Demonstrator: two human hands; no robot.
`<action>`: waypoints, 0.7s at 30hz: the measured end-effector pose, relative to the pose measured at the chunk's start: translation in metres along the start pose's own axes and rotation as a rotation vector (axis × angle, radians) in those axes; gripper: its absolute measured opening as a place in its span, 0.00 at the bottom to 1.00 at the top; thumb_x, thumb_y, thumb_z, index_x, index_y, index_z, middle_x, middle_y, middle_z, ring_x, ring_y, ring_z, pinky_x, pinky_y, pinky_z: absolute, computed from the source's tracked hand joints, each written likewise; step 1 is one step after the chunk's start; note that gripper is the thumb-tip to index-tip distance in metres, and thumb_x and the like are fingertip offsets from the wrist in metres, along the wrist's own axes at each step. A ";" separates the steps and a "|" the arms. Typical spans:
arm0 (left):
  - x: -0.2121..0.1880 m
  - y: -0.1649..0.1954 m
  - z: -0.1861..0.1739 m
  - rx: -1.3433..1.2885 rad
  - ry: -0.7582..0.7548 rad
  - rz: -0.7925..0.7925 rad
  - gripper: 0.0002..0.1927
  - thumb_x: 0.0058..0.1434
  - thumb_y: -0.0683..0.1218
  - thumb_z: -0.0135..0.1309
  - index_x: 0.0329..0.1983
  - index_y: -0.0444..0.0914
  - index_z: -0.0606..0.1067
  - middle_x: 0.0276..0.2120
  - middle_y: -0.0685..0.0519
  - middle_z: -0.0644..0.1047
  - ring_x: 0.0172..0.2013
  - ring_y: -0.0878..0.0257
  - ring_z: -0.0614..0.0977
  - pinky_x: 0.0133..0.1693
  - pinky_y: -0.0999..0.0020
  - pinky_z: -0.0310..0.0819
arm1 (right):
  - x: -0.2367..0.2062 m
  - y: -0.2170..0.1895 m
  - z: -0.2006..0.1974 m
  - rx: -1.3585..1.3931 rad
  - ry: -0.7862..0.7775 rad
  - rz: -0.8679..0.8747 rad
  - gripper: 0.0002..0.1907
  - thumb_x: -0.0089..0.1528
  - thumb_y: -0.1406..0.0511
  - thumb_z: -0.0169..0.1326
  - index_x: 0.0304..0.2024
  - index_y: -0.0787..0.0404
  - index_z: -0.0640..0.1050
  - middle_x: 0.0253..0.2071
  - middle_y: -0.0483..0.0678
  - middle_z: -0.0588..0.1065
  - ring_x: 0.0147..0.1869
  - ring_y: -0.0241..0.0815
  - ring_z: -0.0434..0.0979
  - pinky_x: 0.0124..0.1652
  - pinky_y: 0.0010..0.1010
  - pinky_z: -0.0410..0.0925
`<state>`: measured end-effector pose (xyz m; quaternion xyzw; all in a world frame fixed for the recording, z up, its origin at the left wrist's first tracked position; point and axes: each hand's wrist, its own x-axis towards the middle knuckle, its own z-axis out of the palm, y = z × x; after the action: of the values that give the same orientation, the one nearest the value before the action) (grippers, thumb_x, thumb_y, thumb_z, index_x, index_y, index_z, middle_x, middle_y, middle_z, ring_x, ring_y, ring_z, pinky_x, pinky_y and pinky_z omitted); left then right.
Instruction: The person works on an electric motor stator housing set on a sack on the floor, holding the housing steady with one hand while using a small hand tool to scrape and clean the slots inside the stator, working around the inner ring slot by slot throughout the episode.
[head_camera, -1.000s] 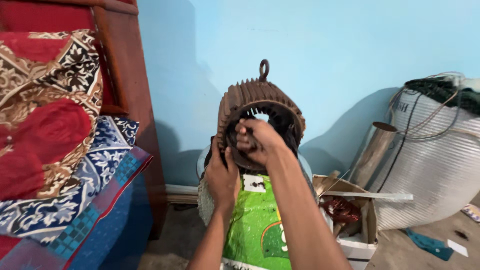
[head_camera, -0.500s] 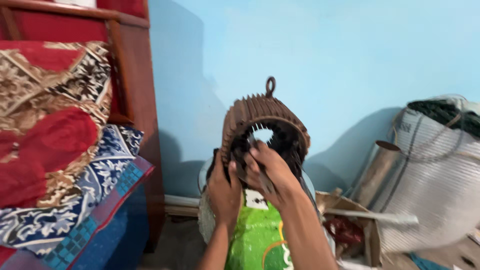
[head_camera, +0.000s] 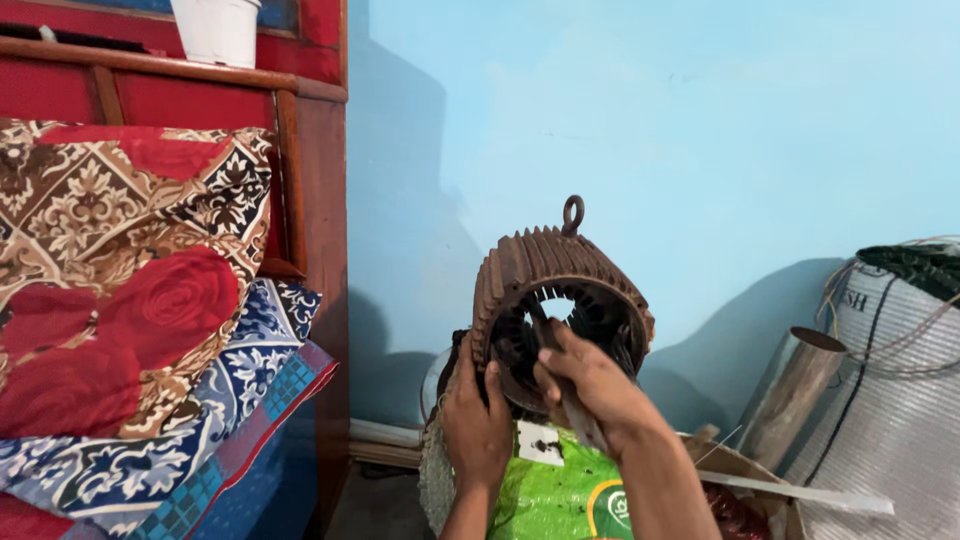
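Several folded blankets (head_camera: 130, 330), patterned in red, brown and blue, are stacked at the far left against a red wooden frame (head_camera: 310, 250) with a white pot (head_camera: 218, 28) on its top ledge. Moving right, the person's left hand (head_camera: 478, 420) is pressed against the lower left rim of a rusty brown finned motor housing (head_camera: 555, 300), its fingers closed around the edge to steady it. The housing stands on its side on top of a green sack (head_camera: 560, 490), in front of the pale blue wall (head_camera: 650, 120), its lifting eye (head_camera: 573, 214) pointing up and its open bore facing the camera. The right hand (head_camera: 590, 385) has its fingers wrapped shut around a slim flat tool (head_camera: 560, 370) whose tip reaches into the bore among the slots. Judging from this, the work inside goes best if the left hand bears firmly on the rim so that the round body cannot roll on the soft sack, and the tool is pushed along the slots in short strokes, not levered hard against the thin fins of the core. Further right lie a cardboard box (head_camera: 740, 470), a leaning metal tube (head_camera: 795, 395) and a large white woven sack (head_camera: 900, 400) topped with loose wires.
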<state>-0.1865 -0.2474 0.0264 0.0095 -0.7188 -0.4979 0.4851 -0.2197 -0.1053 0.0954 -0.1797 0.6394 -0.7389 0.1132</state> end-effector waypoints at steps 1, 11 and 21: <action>0.000 -0.001 0.000 0.011 -0.026 -0.037 0.27 0.69 0.53 0.45 0.68 0.37 0.67 0.52 0.36 0.79 0.51 0.37 0.79 0.49 0.47 0.73 | 0.005 -0.003 0.002 -0.045 0.017 -0.001 0.06 0.69 0.65 0.48 0.48 0.49 0.71 0.22 0.44 0.66 0.21 0.38 0.65 0.22 0.29 0.61; 0.001 0.003 -0.002 0.037 -0.039 -0.100 0.28 0.67 0.54 0.45 0.69 0.40 0.67 0.50 0.37 0.80 0.50 0.38 0.80 0.48 0.48 0.74 | -0.001 -0.014 0.019 -0.115 0.056 -0.016 0.04 0.65 0.66 0.46 0.43 0.56 0.69 0.20 0.44 0.66 0.20 0.38 0.64 0.22 0.31 0.62; 0.002 0.013 -0.007 0.043 -0.062 -0.068 0.28 0.69 0.54 0.44 0.68 0.37 0.66 0.51 0.37 0.79 0.49 0.39 0.82 0.45 0.49 0.76 | -0.005 0.008 0.018 0.602 -0.049 -0.096 0.11 0.68 0.64 0.48 0.30 0.53 0.66 0.18 0.37 0.62 0.12 0.29 0.52 0.14 0.24 0.48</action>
<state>-0.1768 -0.2469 0.0372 0.0289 -0.7434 -0.4987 0.4449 -0.2080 -0.1207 0.0887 -0.1859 0.3796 -0.8951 0.1419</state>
